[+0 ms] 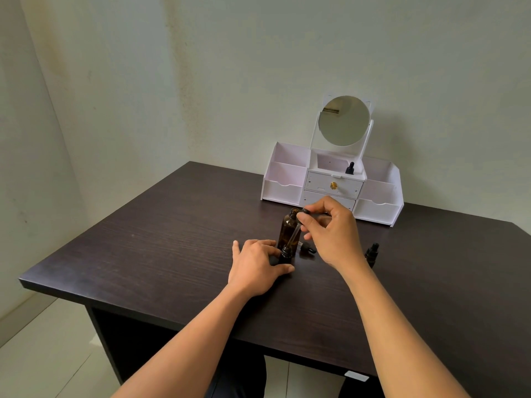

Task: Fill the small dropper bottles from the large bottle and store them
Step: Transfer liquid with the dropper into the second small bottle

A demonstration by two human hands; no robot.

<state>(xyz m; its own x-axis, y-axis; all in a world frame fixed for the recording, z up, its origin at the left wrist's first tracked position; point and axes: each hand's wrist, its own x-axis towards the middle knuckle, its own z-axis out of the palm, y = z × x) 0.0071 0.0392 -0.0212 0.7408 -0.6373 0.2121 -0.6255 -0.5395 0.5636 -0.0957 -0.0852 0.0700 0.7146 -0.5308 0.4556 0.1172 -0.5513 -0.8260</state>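
Our left hand (255, 265) rests on the dark desk (143, 254), its fingers (283, 270) curled around a small dropper bottle (286, 255) that stands upright near the middle. Our right hand (330, 234) is raised above it. Its fingers are pinched together on the black bulb of a dropper (295, 232), whose glass tube slants down to the small bottle's open mouth. The large brown bottle (288, 225) stands uncapped just behind. A loose black cap (307, 249) lies beside them, and a second small bottle (372, 252) stands off to the right. A third small bottle (349, 168) sits in the top middle compartment of the white organizer (284, 179), under its round mirror (343, 120).
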